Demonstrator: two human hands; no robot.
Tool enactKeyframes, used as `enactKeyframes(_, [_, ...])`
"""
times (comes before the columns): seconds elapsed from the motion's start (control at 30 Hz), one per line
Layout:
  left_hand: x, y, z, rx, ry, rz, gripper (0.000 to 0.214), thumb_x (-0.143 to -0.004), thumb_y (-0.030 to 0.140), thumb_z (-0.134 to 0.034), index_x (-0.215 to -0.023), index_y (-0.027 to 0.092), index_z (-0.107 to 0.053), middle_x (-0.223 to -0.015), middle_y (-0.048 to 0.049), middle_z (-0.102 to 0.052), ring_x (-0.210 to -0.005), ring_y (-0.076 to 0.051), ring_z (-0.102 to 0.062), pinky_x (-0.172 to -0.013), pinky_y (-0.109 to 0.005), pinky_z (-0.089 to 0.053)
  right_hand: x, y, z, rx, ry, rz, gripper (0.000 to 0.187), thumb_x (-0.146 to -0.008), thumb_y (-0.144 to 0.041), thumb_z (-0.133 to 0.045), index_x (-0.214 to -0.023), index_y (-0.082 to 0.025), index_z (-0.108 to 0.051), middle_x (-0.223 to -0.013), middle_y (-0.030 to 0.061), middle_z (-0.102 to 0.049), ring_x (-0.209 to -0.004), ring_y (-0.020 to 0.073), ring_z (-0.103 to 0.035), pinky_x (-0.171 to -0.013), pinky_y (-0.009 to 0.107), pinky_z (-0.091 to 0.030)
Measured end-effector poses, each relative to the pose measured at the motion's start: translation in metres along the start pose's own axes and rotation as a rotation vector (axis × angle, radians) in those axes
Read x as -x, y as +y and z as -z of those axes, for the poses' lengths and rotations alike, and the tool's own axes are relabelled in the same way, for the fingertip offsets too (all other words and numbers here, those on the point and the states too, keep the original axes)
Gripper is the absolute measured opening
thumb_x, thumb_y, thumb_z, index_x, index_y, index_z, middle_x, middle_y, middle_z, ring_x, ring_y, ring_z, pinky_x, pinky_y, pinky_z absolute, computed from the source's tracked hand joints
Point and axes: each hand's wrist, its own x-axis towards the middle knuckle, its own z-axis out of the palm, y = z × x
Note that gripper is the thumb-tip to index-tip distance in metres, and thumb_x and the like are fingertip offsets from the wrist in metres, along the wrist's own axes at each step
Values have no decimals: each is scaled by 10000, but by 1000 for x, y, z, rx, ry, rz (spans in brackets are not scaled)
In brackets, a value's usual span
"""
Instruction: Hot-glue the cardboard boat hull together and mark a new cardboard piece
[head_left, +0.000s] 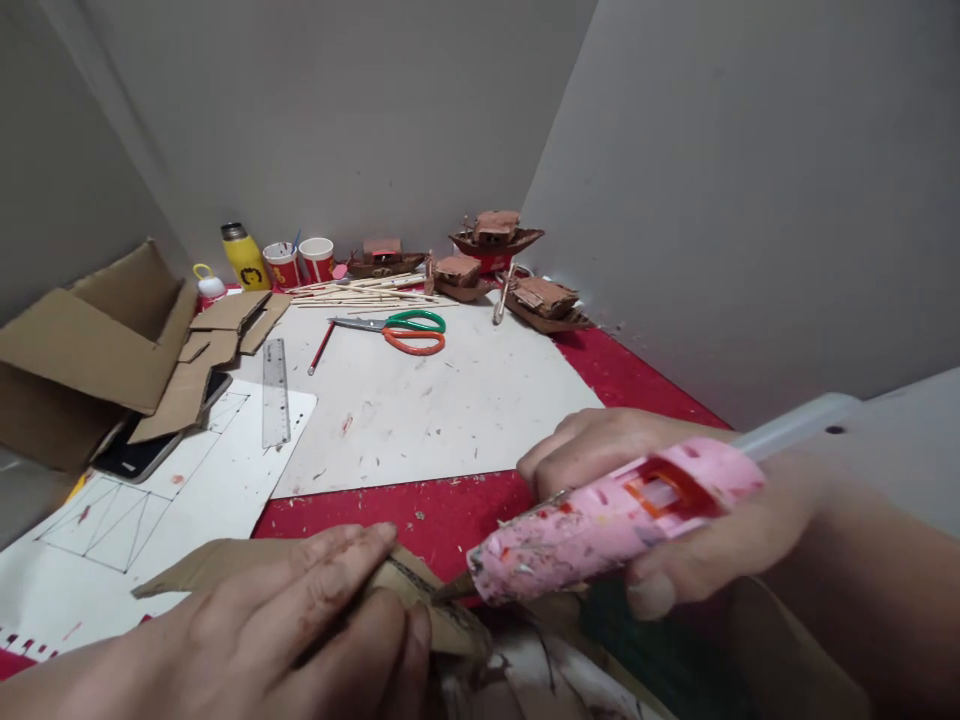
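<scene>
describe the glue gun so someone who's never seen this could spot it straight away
Find the red table covering, then its near part, where the right hand is. That hand holds the glue gun, pointing left at the cardboard in the left hand. Its stained pink body, with a whitish stick jutting from the back, sets it apart from the brown cardboard.

Can't make out any actual words here, tbh. Closest to a logo is the dark lion face (251,278) on the yellow bottle (238,248). The 2 red-and-white cups (317,262) have yellowish markings, too small to read. Clear ruler (276,394) shows scale marks, but any digits are too tiny.
</scene>
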Motion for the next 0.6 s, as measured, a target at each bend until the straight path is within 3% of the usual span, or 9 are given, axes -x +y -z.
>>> enactKeyframes(0.13, [-3,-1,-4,-234,122,-211,392,-912,181,-388,-1218,261,-621,-1022,3,-758,-985,-194,-684,-826,-260,-558,0,-5,-2,87,-18,6,487,-877,-624,-486,-627,-208,-532,-598,-4,-522,-528,116,-427,-513,249,-349])
enactKeyframes(0.27, [-2,-8,-4,-202,-11,-296,443,-890,204,-393,-1281,197,-601,-1148,-58,-725,-1076,-251,-656,-930,-334,-549,2,-9,-3,109,0,-27,497,-883,-632,-469,-603,-223,-498,-586,-10,-498,-534,120,-426,-524,258,-341])
enactKeyframes(0.43, [-1,1,-4,-201,-65,-175,431,-943,164,-342,-1280,226,-604,-1163,-43,-720,-1148,-252,-630,-1076,-386,-445,4,-11,-1,124,11,-6,363,-878,-432,-574,-590,-234,-475,-570,-28,-479,-527,117,-431,-529,245,-360])
enactKeyframes(0.6, [-4,9,-5,-123,-71,-132,450,-964,165,-327,-1315,261,-591,-1127,-29,-735,-1122,-247,-645,-1084,-403,-442,9,-8,-1,136,-9,-11,329,-869,-378,-608,-616,-225,-466,-593,-36,-465,-537,112,-429,-526,240,-356])
